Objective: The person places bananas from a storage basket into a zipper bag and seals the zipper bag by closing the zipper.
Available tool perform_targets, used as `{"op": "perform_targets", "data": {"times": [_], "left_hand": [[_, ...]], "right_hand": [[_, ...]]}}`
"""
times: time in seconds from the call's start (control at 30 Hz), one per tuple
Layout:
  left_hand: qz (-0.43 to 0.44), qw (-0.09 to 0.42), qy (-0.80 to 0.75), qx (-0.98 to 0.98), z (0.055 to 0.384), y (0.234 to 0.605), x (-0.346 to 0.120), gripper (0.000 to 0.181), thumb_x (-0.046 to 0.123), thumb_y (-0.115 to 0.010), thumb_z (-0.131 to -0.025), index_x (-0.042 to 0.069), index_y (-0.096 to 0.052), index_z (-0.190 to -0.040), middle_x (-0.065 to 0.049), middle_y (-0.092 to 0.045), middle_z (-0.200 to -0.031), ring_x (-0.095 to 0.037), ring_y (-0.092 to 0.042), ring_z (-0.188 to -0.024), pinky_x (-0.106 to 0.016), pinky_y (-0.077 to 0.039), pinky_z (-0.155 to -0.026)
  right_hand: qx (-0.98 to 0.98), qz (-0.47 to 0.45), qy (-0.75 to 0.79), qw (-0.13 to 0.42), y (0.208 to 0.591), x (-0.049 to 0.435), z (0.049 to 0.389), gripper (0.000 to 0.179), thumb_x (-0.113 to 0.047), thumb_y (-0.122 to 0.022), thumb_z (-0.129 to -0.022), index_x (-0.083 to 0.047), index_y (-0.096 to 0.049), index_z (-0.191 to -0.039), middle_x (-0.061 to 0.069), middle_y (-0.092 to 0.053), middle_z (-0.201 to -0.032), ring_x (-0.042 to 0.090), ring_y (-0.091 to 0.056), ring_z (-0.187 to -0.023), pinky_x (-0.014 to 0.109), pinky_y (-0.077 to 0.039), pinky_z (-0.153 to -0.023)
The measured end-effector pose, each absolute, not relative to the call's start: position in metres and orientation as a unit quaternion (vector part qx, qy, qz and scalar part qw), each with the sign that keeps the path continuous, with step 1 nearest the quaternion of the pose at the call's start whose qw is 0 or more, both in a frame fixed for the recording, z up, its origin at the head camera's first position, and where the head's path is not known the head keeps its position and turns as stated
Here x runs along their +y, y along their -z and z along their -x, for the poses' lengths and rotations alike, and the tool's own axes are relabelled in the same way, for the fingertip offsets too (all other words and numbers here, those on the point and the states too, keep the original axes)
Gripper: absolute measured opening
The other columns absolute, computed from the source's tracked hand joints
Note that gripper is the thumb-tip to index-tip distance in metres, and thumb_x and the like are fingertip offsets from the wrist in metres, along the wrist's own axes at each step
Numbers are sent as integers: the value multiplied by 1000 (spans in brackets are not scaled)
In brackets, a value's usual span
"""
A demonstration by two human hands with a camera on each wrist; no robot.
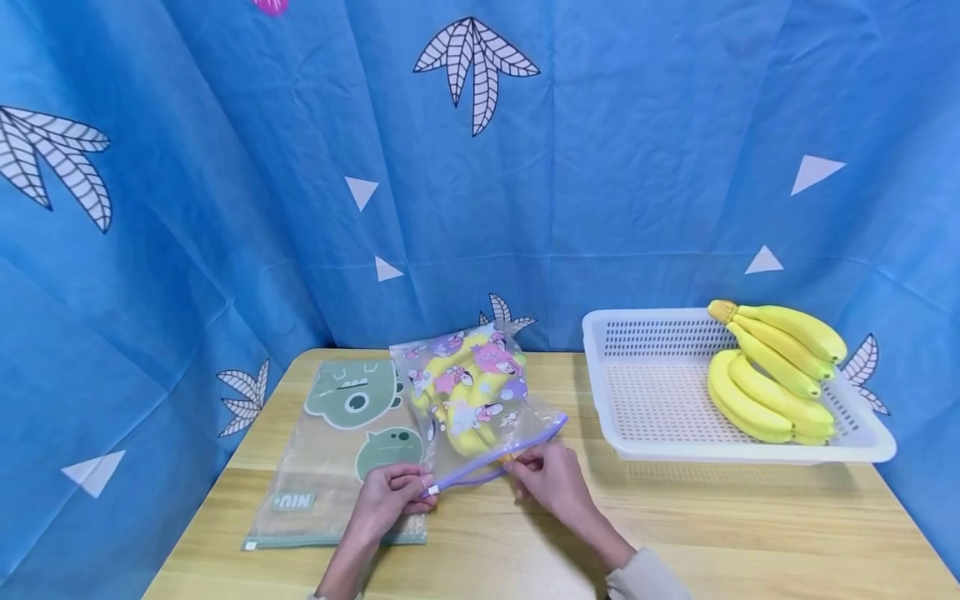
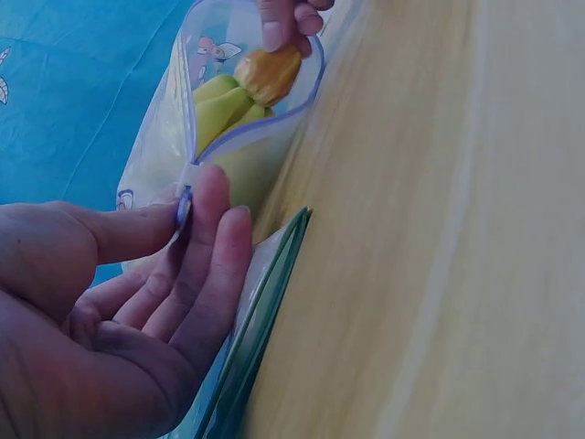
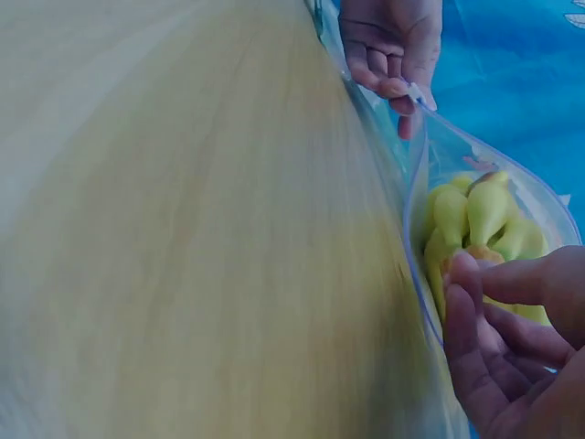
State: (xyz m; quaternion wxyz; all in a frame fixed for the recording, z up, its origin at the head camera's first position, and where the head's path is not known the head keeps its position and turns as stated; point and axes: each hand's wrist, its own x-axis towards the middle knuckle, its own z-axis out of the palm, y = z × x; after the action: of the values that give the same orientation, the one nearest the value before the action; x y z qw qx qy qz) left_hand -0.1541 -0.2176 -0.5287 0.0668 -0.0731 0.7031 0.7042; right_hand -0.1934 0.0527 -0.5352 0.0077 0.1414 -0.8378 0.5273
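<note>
A clear zip bag point(image 1: 495, 358) with pink and purple prints and a purple zip edge lies on the table with yellow bananas point(image 2: 219, 114) inside. Its mouth gapes toward me. At the left corner of that mouth, by the white slider, my left hand point(image 1: 390, 496) pinches the zip edge between thumb and fingers. My right hand point(image 1: 551, 479) reaches into the opening at the right and pinches the brownish-orange stem point(image 2: 267, 75) of the banana bunch. The lower part of the bunch is partly hidden behind the printed film.
A second zip bag point(image 1: 352, 396) with green dinosaur prints lies flat at the left, partly under the printed bag. At the right stands a white perforated basket point(image 1: 750, 452) holding more banana bunches point(image 1: 787, 333). A blue patterned curtain point(image 1: 637, 167) hangs behind the wooden table point(image 1: 480, 567).
</note>
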Motion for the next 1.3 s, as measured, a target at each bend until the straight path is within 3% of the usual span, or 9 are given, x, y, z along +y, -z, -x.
{"op": "perform_targets", "data": {"times": [0.27,0.53,0.6,0.7,0.9,1.0,1.13,1.3], "left_hand": [[47,116,-735,666,152,530,-223,41,-6,-64,-97,-22,-49,-130,-17,-74,-95,-22,-76,-79,-35,-63,-74],[58,125,-742,656,148,532,-223,43,-6,-64,-97,-21,-47,-133,-15,-72,-98,-22,-75,-79,-36,-63,-75],[61,127,-743,654,147,532,-223,44,-8,-63,-96,-22,-46,-134,-14,-70,-100,-22,-75,-79,-36,-63,-76],[66,126,-744,653,147,532,-223,45,-9,-63,-95,-22,-45,-135,-14,-67,-101,-22,-74,-79,-35,-63,-76],[77,121,-742,655,146,531,-225,46,-8,-66,-94,-21,-47,-134,-14,-67,-99,-21,-74,-77,-35,-63,-74],[85,122,-738,658,146,529,-225,45,-6,-67,-94,-20,-48,-133,-13,-69,-97,-20,-74,-77,-34,-63,-73],[95,116,-734,662,146,527,-224,43,-6,-69,-93,-19,-51,-130,-12,-70,-94,-19,-73,-77,-33,-63,-73],[105,104,-732,666,147,526,-225,35,-9,-70,-91,-18,-57,-121,-14,-71,-91,-20,-73,-76,-34,-63,-73]], "right_hand": [[-835,-153,-528,-25,538,52,195,14,-10,-75,-92,-2,-75,-81,2,-65,-58,15,-65,-48,27,-55,-43],[-855,-138,-500,-21,538,57,189,14,-16,-80,-90,-8,-74,-80,-5,-63,-58,8,-59,-47,22,-48,-41],[-848,-142,-510,-43,535,58,185,15,-18,-79,-90,-8,-74,-80,-4,-63,-58,8,-57,-46,21,-46,-41],[-807,-152,-562,-99,530,54,179,16,-16,-76,-93,-2,-74,-85,3,-66,-61,12,-61,-48,25,-53,-44],[-652,-115,-717,-219,527,28,164,25,-5,-70,-95,16,-67,-108,25,-72,-86,21,-71,-67,41,-63,-65],[-595,-78,-756,-262,529,12,157,28,-6,-69,-96,17,-65,-112,24,-73,-94,18,-72,-72,38,-63,-72],[-549,-36,-784,-287,533,-7,150,26,-6,-69,-96,15,-66,-112,18,-75,-94,15,-73,-73,34,-63,-74],[-505,18,-822,-264,534,-24,148,24,0,-69,-94,15,-65,-113,17,-74,-93,20,-74,-82,38,-62,-80]]}}
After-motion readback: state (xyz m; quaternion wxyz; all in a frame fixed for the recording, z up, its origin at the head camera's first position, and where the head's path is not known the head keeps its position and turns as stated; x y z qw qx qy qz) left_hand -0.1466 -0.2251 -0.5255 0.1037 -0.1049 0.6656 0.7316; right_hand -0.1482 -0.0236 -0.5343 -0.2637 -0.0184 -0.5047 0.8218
